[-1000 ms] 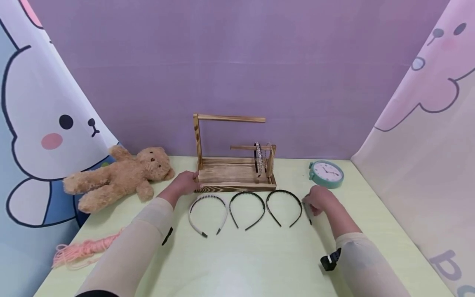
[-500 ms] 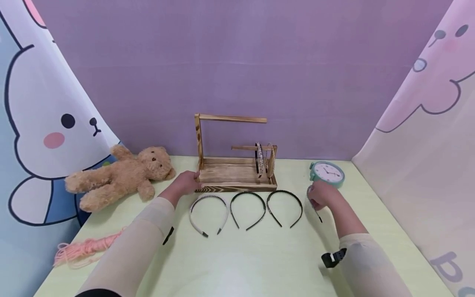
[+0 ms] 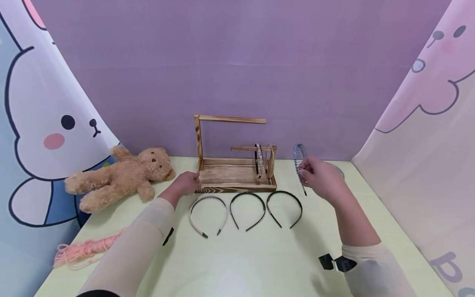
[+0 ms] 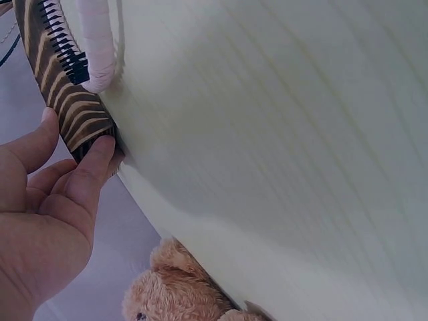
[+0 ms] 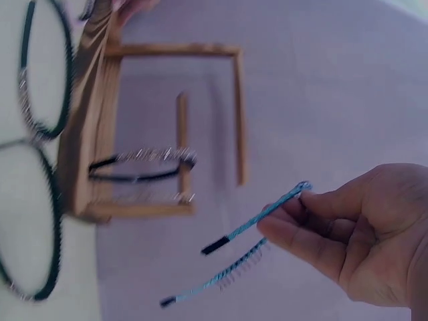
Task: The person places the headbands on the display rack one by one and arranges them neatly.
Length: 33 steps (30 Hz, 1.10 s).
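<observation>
My right hand (image 3: pixel 323 178) pinches a blue toothed headband (image 3: pixel 296 156) between thumb and fingers, held upright above the table to the right of the wooden rack (image 3: pixel 237 189). In the right wrist view the black-tipped ends of the blue headband (image 5: pixel 244 231) point toward the rack. At the rack's front left corner, my left hand (image 3: pixel 184 184) grips the tray edge; the left wrist view shows its thumb and fingers on either side of the striped wood (image 4: pixel 83 120). A sparkly headband (image 3: pixel 260 160) and a thin beaded one (image 3: pixel 271 163) hang on the rack's lower bar.
In front of the rack lie a white headband (image 3: pixel 191 218), a black headband (image 3: pixel 231 210) and another black headband (image 3: pixel 299 206). A teddy bear (image 3: pixel 128 177) and pink yarn (image 3: pixel 87 248) lie at left. The green clock (image 3: pixel 338 170) is mostly hidden behind my right hand.
My right hand has lifted the blue headband off the table, raising it up and toward the back and turning it upright. The left hand has stayed on the rack's corner.
</observation>
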{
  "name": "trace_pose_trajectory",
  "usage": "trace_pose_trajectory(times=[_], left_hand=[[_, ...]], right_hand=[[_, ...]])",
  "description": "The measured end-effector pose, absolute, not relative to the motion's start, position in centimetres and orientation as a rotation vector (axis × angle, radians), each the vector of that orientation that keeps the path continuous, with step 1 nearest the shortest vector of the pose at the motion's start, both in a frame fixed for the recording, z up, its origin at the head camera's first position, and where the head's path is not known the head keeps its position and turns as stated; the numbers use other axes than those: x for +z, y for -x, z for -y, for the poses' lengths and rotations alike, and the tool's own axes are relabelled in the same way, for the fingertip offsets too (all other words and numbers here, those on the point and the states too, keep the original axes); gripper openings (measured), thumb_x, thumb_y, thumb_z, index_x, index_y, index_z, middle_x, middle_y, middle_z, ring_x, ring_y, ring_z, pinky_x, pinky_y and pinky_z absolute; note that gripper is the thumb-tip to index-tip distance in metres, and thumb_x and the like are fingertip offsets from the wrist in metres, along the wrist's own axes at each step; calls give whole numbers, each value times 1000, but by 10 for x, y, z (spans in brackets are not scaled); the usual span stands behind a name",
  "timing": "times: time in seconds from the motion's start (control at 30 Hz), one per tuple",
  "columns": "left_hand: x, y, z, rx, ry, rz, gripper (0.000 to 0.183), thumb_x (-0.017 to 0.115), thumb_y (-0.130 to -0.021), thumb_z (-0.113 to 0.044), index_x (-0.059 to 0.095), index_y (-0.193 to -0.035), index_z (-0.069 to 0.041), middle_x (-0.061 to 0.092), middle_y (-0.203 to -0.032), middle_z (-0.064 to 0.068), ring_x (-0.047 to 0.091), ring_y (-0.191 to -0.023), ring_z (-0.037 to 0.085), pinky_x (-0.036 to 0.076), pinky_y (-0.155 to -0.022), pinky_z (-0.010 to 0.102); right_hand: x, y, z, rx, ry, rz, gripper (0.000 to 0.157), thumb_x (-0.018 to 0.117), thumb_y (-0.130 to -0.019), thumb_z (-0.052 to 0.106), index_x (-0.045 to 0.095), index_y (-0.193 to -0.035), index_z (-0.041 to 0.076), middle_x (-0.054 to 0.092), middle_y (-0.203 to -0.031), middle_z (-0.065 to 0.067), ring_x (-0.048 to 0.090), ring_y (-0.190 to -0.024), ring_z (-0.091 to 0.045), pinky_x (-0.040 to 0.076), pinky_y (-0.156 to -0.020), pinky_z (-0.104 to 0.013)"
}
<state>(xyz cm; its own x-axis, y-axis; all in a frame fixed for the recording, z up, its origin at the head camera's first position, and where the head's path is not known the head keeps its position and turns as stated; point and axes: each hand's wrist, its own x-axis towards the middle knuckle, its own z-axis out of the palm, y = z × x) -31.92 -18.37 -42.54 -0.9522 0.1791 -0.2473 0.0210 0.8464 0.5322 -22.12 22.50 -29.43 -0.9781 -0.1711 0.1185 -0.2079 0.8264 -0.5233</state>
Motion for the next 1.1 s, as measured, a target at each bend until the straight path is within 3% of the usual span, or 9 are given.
trace_pose_trajectory(times=[0.2,0.47,0.7,1.1], left_hand=[[-427,319,183,774,-152,-2740,68,58,-99,-30,28,-154,-4,35,-154,22,33,-141,42,32,-114,54],[-428,318,184,795,-158,-2754,67,59,-99,-29,30,-153,-3,36,-153,23,34,-140,42,32,-114,53],[-426,318,185,802,-155,-2763,66,59,-99,-28,31,-153,-2,37,-153,23,35,-140,42,33,-114,53],[-426,320,183,795,-157,-2761,66,59,-99,-28,31,-153,-2,39,-152,22,36,-140,41,33,-114,52]], right_hand=[[-282,208,-193,1146,-464,2747,6,56,-100,9,58,-100,4,66,-94,-11,71,-87,-21,60,-76,-26],[-289,212,-154,1357,-653,2623,6,61,-97,9,63,-102,8,66,-95,-9,72,-90,-23,60,-75,-24],[-314,239,-115,1492,-713,2587,6,63,-95,9,66,-100,9,71,-93,-9,72,-87,-25,60,-73,-25],[-372,290,-85,1566,-518,2606,10,62,-96,12,68,-103,8,72,-99,-8,73,-90,-24,60,-79,-31]])
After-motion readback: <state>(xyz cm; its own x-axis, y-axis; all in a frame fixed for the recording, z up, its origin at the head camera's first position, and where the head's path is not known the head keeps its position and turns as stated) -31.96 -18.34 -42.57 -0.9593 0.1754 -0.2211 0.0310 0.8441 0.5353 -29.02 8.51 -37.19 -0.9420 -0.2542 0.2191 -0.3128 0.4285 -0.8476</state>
